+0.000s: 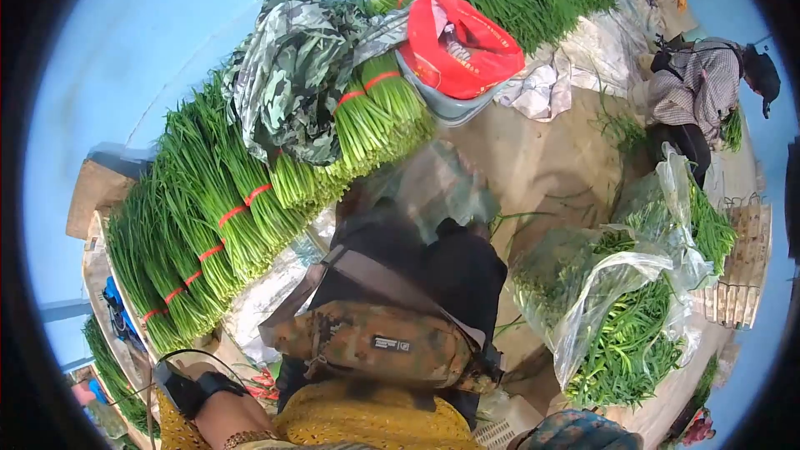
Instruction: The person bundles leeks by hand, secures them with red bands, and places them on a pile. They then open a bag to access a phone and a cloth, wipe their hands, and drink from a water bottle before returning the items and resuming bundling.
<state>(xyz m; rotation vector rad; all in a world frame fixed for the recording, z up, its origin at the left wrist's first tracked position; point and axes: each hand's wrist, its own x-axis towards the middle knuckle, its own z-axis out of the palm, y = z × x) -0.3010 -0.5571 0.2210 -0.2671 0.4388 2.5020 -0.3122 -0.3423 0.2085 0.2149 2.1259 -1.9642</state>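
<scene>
At the lower left my left hand (197,367) shows just past a black wristband, with a beaded bracelet further up the wrist. Its fingers are mostly hidden, so whether they hold anything cannot be made out. Close to it are some red ties (263,383) and the cut ends of green stalk bundles (218,225) bound with red bands. My right hand is out of sight; only a blue patterned sleeve (575,432) shows at the bottom edge. A camouflage waist bag (375,346) lies across my lap.
Clear plastic bags (617,271) of loose greens stand at right, near a slatted crate (742,258). A red bag (458,46) sits in a grey tub (454,108). Camouflage cloth (292,75) covers some bundles. Another person (700,92) bends over at far right.
</scene>
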